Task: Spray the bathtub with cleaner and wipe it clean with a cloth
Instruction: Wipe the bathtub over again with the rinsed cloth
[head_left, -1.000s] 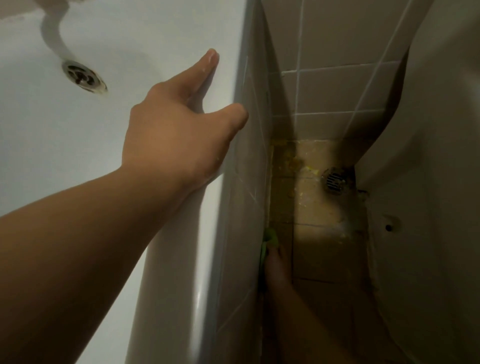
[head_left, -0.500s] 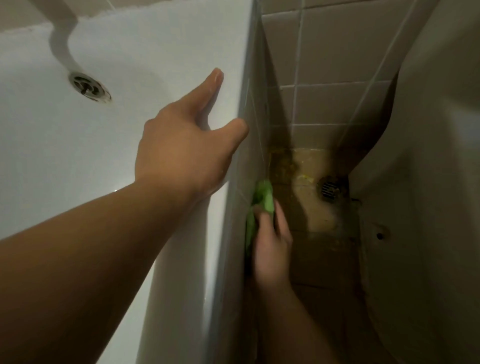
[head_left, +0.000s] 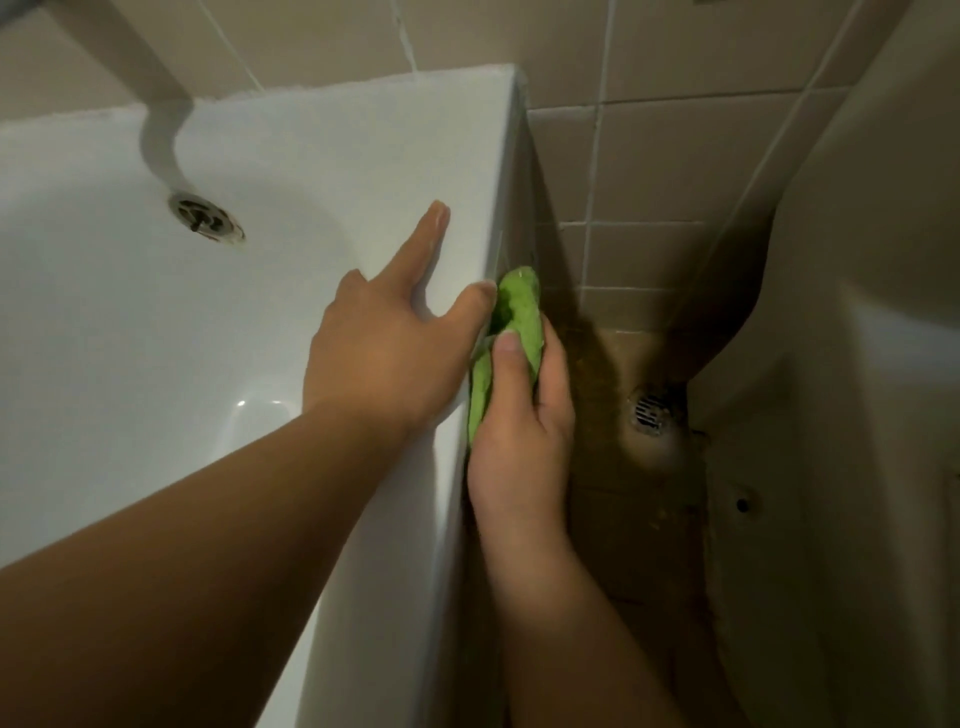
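Glossy white enamel, smooth and hard: that's the bathtub (head_left: 270, 322), its broad flat rim running diagonally and ending in a square corner against the wall. My left hand (head_left: 387, 353) lies flat on that rim, fingers straight and spread wide, index pointing along the rim's edge, thumb hooked over the outer lip; it holds nothing. Just off the rim's outer edge, against the tub's tiled side panel, my right hand (head_left: 519, 441) grips the green cloth (head_left: 514, 312), a soft fuzzy wad, bunched and folded lengthwise, its rounded top poking above my fingers, nearly touching my left thumb. Thumb's pressed on the cloth's near face, other fingers curled round the far side. Inside the tub, well away from the rim, sits the round metal tub drain (head_left: 207, 215), dull w/ a brownish ring. Matte beige wall tiles (head_left: 675, 145) w/ pale grout lines rise past the tub's corner. Below the rim on the outer side, a stained brownish floor (head_left: 618, 499) w/ a small round slotted floor drain (head_left: 649, 410), beside a curved white fixture (head_left: 857, 364).
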